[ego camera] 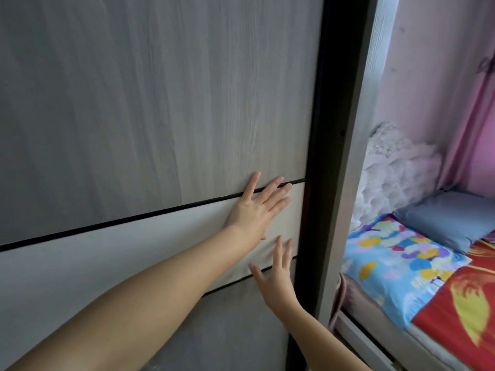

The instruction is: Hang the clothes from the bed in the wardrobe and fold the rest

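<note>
Both hands flat on the sliding wardrobe door, bed off to the right.

The left hand (257, 207) lay spread, fingers straight, pressed across the pale band of the wardrobe door (150, 103); the right hand (276, 279) was also spread with straight fingers, just below it near the dark frame (318, 156); neither pinched anything; the door looked stiff, smooth and fairly heavy, with no handle visible, so flat palm pressure near its edge seemed the best hold; the wardrobe was closed, its contents hidden; on the bed (401, 263) lay a patterned sheet and 1 grey pillow (450, 220); no loose clothes could be made out.
</note>
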Motion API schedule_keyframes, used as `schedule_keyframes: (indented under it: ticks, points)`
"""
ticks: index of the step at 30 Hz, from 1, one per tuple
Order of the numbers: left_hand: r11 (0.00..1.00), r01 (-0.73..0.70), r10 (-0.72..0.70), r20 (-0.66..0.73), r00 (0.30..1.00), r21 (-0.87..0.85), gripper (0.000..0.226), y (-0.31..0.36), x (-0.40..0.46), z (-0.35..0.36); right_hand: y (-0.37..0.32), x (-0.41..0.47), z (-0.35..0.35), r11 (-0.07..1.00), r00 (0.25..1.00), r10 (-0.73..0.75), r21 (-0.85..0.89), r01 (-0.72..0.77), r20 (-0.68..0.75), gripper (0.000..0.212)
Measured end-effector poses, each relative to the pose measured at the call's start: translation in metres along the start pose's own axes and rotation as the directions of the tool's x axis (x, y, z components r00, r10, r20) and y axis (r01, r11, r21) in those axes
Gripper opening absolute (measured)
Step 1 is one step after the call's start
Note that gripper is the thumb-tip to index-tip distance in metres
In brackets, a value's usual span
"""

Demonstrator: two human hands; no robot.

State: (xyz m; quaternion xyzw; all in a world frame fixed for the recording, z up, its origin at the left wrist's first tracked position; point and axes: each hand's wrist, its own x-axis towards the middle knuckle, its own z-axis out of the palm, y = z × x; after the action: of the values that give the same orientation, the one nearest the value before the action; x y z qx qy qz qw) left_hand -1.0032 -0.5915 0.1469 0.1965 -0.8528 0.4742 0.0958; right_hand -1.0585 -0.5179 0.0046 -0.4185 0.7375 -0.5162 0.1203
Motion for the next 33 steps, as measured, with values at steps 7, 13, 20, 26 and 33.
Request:
schedule_keyframes:
  ticks: [7, 13, 20, 26, 33]
  points:
    - [1.0, -0.012, 0.012, -0.002, 1.0, 0.026, 0.103, 0.015, 0.026, -0.007, 0.01, 0.014, -0.015, 0.998, 0.997, 0.042, 0.041, -0.04, -0.068, 0.089]
    - [0.999, -0.02, 0.02, 0.008, 1.0, 0.031, 0.1, 0.024, 0.042, -0.01, 0.011, 0.02, -0.028, 0.989, 0.99, 0.129, 0.077, -0.124, -0.065, 0.085]
    - [0.999, -0.028, 0.027, 0.043, 0.999, 0.033, 0.1, 0.032, 0.058, -0.012, 0.016, 0.001, -0.04, 0.987, 0.987, 0.16, 0.033, -0.159, -0.006, 0.075]
    - [0.999, -0.041, 0.039, 0.095, 0.995, 0.02, 0.098, 0.038, 0.073, -0.02, 0.037, -0.021, -0.056, 0.989, 0.989, 0.149, -0.018, -0.149, 0.009, 0.077]
    - [1.0, 0.003, -0.002, 0.133, 0.991, -0.008, 0.096, 0.044, 0.083, -0.025, 0.077, -0.052, -0.099, 0.978, 0.991, 0.135, -0.165, -0.131, 0.012, 0.077]
